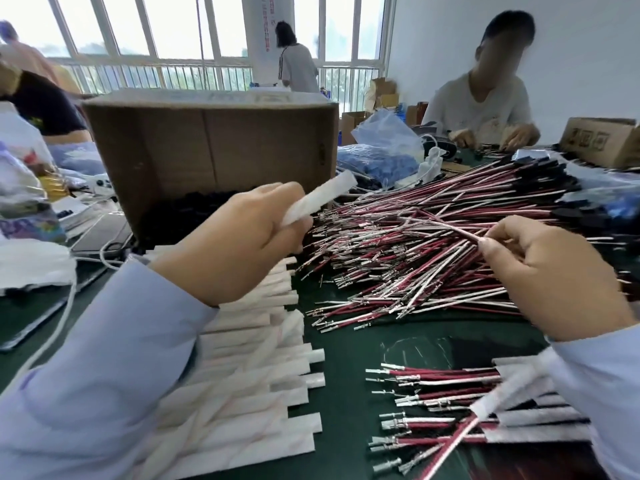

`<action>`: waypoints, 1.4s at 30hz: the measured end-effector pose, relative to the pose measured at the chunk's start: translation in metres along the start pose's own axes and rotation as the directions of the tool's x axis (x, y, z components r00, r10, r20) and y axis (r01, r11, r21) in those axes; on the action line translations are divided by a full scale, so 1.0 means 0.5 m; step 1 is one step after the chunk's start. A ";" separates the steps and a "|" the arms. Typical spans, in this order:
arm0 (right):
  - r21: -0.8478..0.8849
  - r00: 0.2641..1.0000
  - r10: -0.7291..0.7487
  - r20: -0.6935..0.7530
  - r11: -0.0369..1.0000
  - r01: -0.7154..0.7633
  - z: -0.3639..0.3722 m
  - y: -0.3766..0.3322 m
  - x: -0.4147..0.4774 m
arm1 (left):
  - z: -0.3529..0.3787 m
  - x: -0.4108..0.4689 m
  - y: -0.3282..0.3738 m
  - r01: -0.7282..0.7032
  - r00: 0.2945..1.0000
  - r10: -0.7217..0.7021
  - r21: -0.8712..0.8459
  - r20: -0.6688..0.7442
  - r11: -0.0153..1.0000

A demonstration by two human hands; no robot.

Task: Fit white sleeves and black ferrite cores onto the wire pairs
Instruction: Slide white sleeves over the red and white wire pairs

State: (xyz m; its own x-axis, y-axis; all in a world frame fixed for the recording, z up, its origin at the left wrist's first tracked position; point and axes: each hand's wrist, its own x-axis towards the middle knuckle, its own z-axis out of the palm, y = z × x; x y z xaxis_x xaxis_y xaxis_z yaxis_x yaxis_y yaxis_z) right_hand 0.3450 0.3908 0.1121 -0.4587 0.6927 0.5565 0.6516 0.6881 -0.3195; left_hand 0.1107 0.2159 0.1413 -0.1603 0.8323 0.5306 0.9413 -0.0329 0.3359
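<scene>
Above the surface, left grip clasps a white sleeve (jutting upward), right grip pinches a wire pair; box holds black cores.

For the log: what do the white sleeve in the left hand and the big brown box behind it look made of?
White sleeve: seemingly woven fibre tubing, matte and flattened, faintly fuzzy; exact fibre unclear. Brown box: cardboard, dull and uncoated, with a folded seam down its wall.

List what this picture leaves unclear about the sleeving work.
Head view:
- Inside of the cardboard box, hidden by its front wall.
- Lower end of the white sleeve, hidden in the left hand.
- Far ends of the sleeved wires, under the right cuff and cut by the frame edge.
</scene>
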 end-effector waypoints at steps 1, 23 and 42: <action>-0.017 1.000 -0.006 -0.029 1.000 0.006 0.003 -0.007 -0.014 | -0.002 -0.002 0.010 -0.019 1.000 0.019 -0.030 -0.003 0.999; 0.520 0.881 -0.354 0.314 0.840 0.153 -0.032 0.004 -0.007 | 0.062 -0.030 0.083 -0.276 0.943 0.259 0.056 0.210 0.960; 0.603 0.778 -0.601 0.182 0.693 0.394 0.038 -0.089 -0.070 | 0.073 -0.024 0.050 0.164 0.900 -0.003 -0.331 0.437 0.929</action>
State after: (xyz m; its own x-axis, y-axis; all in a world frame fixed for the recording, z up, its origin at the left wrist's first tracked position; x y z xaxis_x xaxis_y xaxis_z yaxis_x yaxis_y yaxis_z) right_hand 0.3204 0.3399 0.0923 -0.8583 0.1650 0.4860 -0.0938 0.8805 -0.4647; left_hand 0.1471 0.2253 0.1153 -0.0174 0.9905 0.1365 0.7501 -0.0774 0.6568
